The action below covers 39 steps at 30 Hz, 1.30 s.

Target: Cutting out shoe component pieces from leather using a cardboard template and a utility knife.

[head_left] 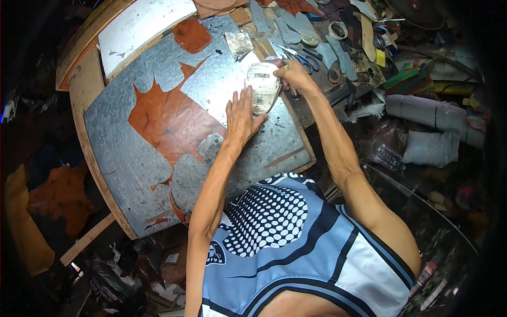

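A rounded paper pattern piece (263,87) with print on it lies on the grey metal sheet (116,142) that covers the worktable. My left hand (241,117) rests flat at the pattern's left edge, fingers stretched out. At the upper right edge of the pattern, my right hand (294,77) has its fingers closed in a pinch. What sits between those fingers is too small and partly hidden to name. A large brown leather hide (169,120), with jagged cut-out edges, spreads to the left of my left hand.
Blue-handled scissors (310,62), a tape roll (338,30) and several grey cut pieces crowd the table's far right. A rounded brown leather piece (192,36) lies at the back, beside a white panel (142,29). Wrapped rolls (425,112) stand at right.
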Each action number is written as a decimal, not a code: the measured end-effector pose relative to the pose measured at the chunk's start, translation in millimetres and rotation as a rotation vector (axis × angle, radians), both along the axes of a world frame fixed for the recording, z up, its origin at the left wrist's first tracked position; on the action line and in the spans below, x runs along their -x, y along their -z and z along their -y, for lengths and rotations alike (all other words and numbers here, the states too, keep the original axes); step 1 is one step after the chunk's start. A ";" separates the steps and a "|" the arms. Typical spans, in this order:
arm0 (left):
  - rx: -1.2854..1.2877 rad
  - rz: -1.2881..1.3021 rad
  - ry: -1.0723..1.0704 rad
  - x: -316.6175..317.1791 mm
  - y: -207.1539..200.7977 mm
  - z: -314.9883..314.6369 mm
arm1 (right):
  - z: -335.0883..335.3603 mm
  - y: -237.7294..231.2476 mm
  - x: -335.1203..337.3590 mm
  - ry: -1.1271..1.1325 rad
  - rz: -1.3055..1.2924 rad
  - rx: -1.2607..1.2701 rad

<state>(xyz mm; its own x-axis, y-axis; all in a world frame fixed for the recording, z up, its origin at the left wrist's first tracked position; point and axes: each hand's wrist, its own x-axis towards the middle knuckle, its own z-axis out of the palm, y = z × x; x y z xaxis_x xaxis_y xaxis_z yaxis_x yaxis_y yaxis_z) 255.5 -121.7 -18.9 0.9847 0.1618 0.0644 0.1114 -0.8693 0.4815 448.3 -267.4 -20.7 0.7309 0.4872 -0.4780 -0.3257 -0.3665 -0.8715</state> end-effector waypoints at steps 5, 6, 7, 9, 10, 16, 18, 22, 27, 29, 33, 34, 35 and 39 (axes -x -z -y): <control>0.896 0.070 -0.249 -13.9 -39.1 -17.9 | 10.0 -43.4 46.6 0.161 -0.132 -0.559; 0.990 -0.009 -0.193 -17.2 -59.0 -21.9 | 16.1 -42.2 55.7 0.167 -0.137 -0.554; 0.754 -0.053 -0.190 -16.6 -65.2 -26.5 | 20.8 -34.6 64.6 0.208 -0.117 -0.555; 0.512 0.005 -0.068 -11.8 -67.3 -30.1 | 26.1 -23.1 77.4 0.249 -0.099 -0.487; 0.265 0.063 0.049 -8.0 -68.2 -31.4 | 25.4 -21.0 83.6 0.247 -0.108 -0.423; 0.105 0.129 0.051 -1.5 -50.3 -21.5 | 14.3 -16.6 108.5 0.361 -0.100 -0.333; 0.065 0.137 0.037 -2.1 -49.4 -18.2 | 8.4 -22.0 108.5 0.401 -0.052 -0.296; 0.065 0.122 0.017 -1.2 -48.9 -14.5 | 2.2 -35.0 111.2 0.119 -0.014 -0.203; 0.063 0.160 -0.011 -1.1 -47.9 -8.2 | -2.7 -40.6 117.4 0.138 0.019 -0.210; 0.051 0.150 -0.020 -1.8 -46.8 -7.6 | -3.2 -38.5 116.8 0.189 0.020 -0.178; 0.000 0.066 -0.041 -3.8 -52.1 -4.5 | -2.7 -44.7 115.8 0.108 0.113 -0.058; 0.000 0.066 -0.041 -3.5 -51.4 -4.2 | -3.3 -43.3 115.3 0.088 0.591 0.001; 0.000 0.092 -0.036 -4.0 -50.4 -3.9 | -3.3 -43.3 115.4 0.064 1.068 0.064; -0.003 0.105 -0.029 -3.3 -49.8 -3.8 | 1.3 -55.1 121.9 -0.169 0.769 0.226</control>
